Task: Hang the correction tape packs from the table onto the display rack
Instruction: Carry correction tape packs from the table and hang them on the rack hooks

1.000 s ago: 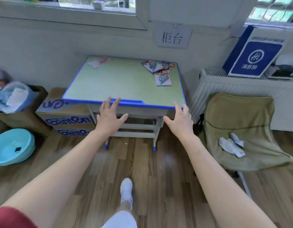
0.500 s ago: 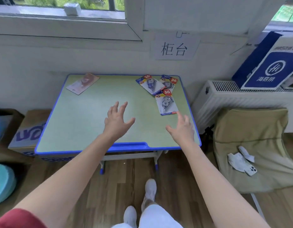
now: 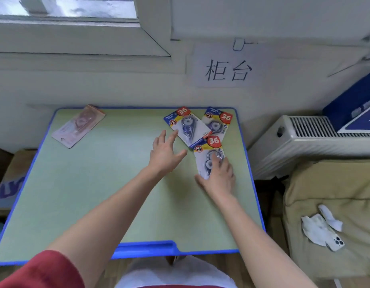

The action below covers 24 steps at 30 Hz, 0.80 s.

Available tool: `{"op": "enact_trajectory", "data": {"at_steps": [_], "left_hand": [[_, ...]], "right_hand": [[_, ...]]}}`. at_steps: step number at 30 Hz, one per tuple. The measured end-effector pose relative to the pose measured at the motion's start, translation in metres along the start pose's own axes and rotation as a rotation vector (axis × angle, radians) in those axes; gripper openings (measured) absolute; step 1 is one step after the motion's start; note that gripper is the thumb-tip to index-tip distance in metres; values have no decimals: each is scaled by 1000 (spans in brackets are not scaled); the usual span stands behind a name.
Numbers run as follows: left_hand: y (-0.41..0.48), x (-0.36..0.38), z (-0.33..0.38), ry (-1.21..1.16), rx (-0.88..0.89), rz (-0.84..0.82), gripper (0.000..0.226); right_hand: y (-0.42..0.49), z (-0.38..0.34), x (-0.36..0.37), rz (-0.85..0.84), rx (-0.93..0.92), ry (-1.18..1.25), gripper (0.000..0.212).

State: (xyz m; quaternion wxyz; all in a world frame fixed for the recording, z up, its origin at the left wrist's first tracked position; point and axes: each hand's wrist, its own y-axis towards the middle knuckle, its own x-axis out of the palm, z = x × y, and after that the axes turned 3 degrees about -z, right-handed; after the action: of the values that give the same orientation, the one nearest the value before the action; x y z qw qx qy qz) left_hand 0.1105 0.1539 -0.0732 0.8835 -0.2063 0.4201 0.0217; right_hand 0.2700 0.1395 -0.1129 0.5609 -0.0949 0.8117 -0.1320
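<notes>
While all packs (image 3: 188, 129) lie on the table (image 3: 96, 183), nothing is hung; rack unseen.
Flat right hand (image 3: 218, 179) presses nearest pack (image 3: 208, 151); left hand (image 3: 165, 156) spread, empty.

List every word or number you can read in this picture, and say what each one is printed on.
"柜台": paper sign on the wall.
"36": red circle on the left pack, the far pack and the near pack.
Too blurred to read: the packs' small print, the pink pack, the blue box, the cardboard box.
</notes>
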Motion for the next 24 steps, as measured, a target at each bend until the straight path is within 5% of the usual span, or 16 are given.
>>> {"op": "enact_trajectory", "data": {"at_steps": [4, 24], "left_hand": [[43, 9, 20, -35, -82, -74, 79], [134, 42, 64, -36, -405, 99, 103]], "right_hand": [[18, 3, 5, 18, 4, -50, 94], [25, 17, 1, 16, -29, 16, 86]]}}
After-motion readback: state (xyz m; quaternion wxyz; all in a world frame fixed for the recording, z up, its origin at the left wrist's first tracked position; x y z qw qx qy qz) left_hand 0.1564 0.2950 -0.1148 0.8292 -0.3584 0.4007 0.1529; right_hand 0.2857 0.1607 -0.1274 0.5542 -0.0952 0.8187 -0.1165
